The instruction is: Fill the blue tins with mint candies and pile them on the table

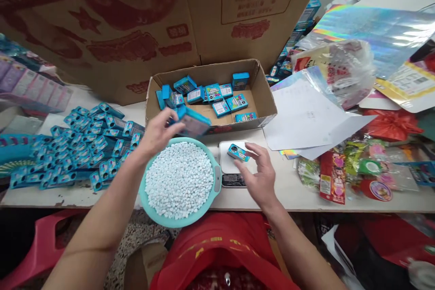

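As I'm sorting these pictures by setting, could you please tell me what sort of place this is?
Probably a small packing workshop, judging by the bowl of pale pellets, the scale beside it, and the carton holding small blue boxes.

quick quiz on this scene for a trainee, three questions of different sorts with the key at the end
1. Multiple choice: what fills the turquoise basin?
a) paper sheets
b) small pale pieces
c) water

2. True or false: the left hand holds a blue box.

3. Short answer: which hand is nearer the white scale?

Key:
1. b
2. True; the box looks blurred.
3. The right hand.
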The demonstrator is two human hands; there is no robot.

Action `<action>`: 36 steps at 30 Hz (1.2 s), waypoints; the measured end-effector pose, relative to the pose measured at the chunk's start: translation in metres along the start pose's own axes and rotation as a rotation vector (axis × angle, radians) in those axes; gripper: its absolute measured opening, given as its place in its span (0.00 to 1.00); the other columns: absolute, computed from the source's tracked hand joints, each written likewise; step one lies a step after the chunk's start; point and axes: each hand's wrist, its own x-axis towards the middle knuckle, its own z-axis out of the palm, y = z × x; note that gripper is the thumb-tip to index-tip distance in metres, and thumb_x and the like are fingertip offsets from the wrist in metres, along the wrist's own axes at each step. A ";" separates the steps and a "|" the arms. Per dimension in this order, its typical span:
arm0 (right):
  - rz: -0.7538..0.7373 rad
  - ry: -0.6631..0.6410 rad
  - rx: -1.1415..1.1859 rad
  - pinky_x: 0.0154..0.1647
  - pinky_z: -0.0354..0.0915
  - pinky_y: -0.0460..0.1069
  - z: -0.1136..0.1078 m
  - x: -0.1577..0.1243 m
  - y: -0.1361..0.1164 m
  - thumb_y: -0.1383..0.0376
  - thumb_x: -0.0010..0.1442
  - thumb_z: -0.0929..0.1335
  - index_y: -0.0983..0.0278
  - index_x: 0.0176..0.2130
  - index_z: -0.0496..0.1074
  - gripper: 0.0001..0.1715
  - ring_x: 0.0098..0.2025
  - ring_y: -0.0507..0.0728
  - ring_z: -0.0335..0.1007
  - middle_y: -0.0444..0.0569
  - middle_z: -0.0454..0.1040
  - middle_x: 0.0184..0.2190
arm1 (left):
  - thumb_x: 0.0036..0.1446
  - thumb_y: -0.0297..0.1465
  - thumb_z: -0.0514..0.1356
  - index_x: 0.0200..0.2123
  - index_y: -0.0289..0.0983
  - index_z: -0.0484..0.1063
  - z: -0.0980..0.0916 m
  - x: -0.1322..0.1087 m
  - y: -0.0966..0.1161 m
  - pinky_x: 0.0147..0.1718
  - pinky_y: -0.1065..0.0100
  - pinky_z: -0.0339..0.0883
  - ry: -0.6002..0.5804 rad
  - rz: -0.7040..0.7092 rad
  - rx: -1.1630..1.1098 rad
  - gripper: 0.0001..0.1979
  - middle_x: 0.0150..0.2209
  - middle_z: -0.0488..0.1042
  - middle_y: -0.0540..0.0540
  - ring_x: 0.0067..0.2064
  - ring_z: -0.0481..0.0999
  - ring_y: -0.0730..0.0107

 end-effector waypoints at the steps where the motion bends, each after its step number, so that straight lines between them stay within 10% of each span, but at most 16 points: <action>1: 0.018 -0.086 0.018 0.50 0.67 0.57 0.008 -0.003 -0.008 0.59 0.50 0.73 0.60 0.52 0.65 0.31 0.52 0.61 0.66 0.53 0.68 0.50 | 0.54 0.36 0.60 0.31 0.39 0.64 0.000 -0.019 0.014 0.37 0.67 0.62 -0.072 0.036 -0.080 0.08 0.33 0.70 0.50 0.36 0.68 0.68; 4: 0.224 -0.394 0.076 0.41 0.69 0.53 0.024 -0.014 -0.022 0.57 0.44 0.75 0.61 0.47 0.69 0.31 0.42 0.60 0.71 0.48 0.74 0.41 | 0.55 0.36 0.59 0.34 0.39 0.68 0.014 -0.070 0.032 0.40 0.66 0.65 -0.266 0.075 -0.272 0.07 0.37 0.73 0.48 0.40 0.71 0.67; 6: 0.371 -0.498 0.118 0.36 0.69 0.50 0.027 -0.022 -0.021 0.56 0.45 0.74 0.61 0.41 0.71 0.24 0.34 0.57 0.72 0.44 0.76 0.33 | 0.58 0.35 0.56 0.42 0.40 0.68 0.026 -0.098 0.019 0.45 0.62 0.65 -0.123 -0.016 -0.279 0.10 0.44 0.73 0.45 0.46 0.72 0.64; 9: 0.447 -0.442 0.165 0.38 0.68 0.51 0.024 -0.033 -0.011 0.57 0.43 0.75 0.62 0.39 0.71 0.23 0.35 0.57 0.72 0.43 0.76 0.32 | 0.60 0.37 0.52 0.49 0.40 0.65 0.045 -0.135 -0.017 0.52 0.56 0.62 0.145 -0.127 -0.072 0.15 0.51 0.70 0.41 0.54 0.68 0.59; 13: 0.580 -0.325 0.315 0.40 0.69 0.54 0.019 -0.043 0.005 0.57 0.39 0.77 0.62 0.38 0.71 0.26 0.36 0.60 0.73 0.46 0.78 0.34 | 0.59 0.41 0.54 0.54 0.40 0.64 0.076 -0.168 -0.047 0.57 0.52 0.55 0.043 -0.065 0.250 0.22 0.58 0.65 0.39 0.61 0.60 0.52; 18: 0.796 0.038 0.614 0.39 0.71 0.53 0.001 -0.037 0.010 0.57 0.39 0.77 0.61 0.38 0.72 0.26 0.35 0.56 0.74 0.46 0.78 0.35 | 0.56 0.46 0.55 0.53 0.41 0.68 0.097 -0.163 -0.048 0.54 0.51 0.54 -0.058 -0.034 0.440 0.25 0.57 0.67 0.39 0.58 0.61 0.47; 27: 1.110 0.257 0.649 0.37 0.74 0.48 -0.055 -0.048 0.024 0.67 0.42 0.75 0.62 0.36 0.73 0.18 0.36 0.53 0.75 0.43 0.78 0.34 | 0.61 0.39 0.50 0.40 0.39 0.75 0.098 -0.139 -0.060 0.36 0.59 0.58 -0.023 0.003 0.617 0.16 0.39 0.73 0.38 0.40 0.69 0.54; 36: 1.225 0.125 -0.021 0.35 0.71 0.52 -0.105 -0.079 0.063 0.64 0.39 0.73 0.64 0.32 0.70 0.17 0.38 0.60 0.75 0.50 0.77 0.31 | 0.59 0.38 0.50 0.38 0.39 0.76 0.105 -0.119 -0.072 0.27 0.66 0.58 0.025 -0.146 0.505 0.16 0.35 0.74 0.41 0.34 0.73 0.59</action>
